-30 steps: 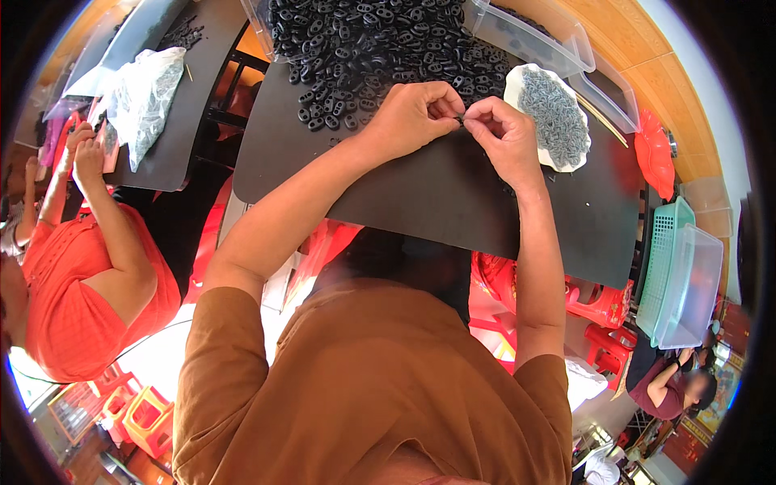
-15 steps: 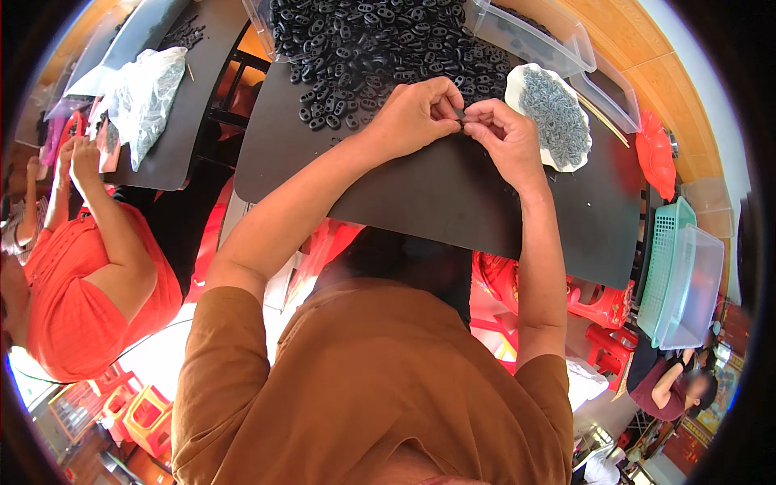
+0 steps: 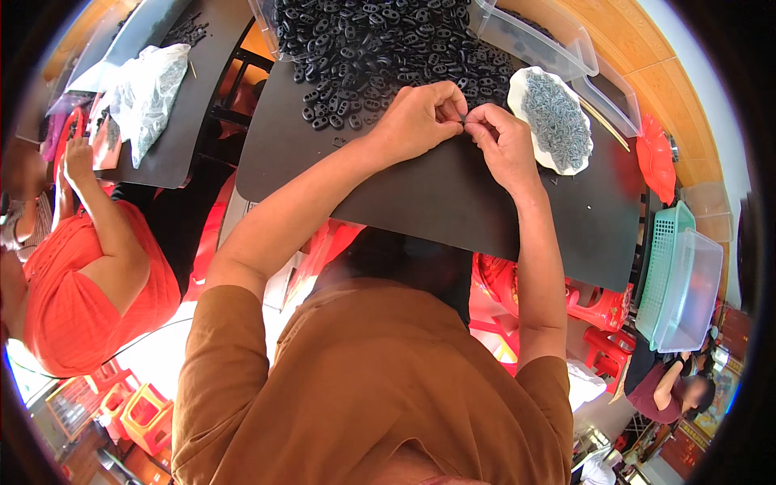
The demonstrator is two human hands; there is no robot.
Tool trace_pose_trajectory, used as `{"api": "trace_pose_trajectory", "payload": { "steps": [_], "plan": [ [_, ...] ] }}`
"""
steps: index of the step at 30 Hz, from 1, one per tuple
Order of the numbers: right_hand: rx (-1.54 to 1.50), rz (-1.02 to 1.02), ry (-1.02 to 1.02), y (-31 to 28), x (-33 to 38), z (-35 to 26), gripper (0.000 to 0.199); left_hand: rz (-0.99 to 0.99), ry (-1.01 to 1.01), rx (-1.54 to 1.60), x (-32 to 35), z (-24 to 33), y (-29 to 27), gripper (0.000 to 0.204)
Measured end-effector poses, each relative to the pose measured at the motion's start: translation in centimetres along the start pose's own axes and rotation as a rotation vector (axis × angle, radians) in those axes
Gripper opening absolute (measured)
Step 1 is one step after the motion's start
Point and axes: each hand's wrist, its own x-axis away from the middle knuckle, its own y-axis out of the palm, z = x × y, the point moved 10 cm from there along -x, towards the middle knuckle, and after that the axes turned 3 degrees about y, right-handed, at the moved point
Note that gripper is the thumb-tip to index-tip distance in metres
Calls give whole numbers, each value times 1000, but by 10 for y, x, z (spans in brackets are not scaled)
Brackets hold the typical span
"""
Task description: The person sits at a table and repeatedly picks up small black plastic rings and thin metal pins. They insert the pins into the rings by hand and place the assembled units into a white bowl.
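Black tabletop (image 3: 453,202), left hand (image 3: 416,121) and right hand (image 3: 505,141) pinching perhaps one small piece together, black ring pile (image 3: 380,40) behind, grey-filled plate (image 3: 554,117) beside.

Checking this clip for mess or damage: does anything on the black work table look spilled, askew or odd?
Nothing stands out. A few black oval pieces lie loose at the heap's edge. The left hand and right hand pinch something tiny between them.
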Motion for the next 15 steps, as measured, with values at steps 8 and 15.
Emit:
{"api": "trace_pose_trajectory", "payload": {
  "steps": [8,15],
  "plan": [
    [-212,75,51,-11,-2,-3,11,133,20,172,-6,-5,-8,12],
    [-465,46,139,-8,-3,21,11,41,-1,293,-12,0,-2,18]
  ]
}}
